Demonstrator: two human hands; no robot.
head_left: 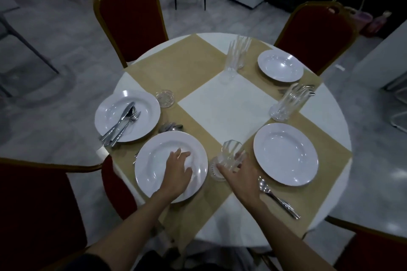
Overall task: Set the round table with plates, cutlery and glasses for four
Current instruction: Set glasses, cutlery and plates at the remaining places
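Left hand (178, 167) flat on near-edge white round plate (154, 160). Right hand (239, 173) grips clear ribbed glass (231, 155) beside it. Four plates down; steel cutlery pile (122, 123) on left-edge plate (145, 103), far-edge glasses (236, 57) undistributed.

The head camera looks forward and steeply down, close over the round table (222, 105).
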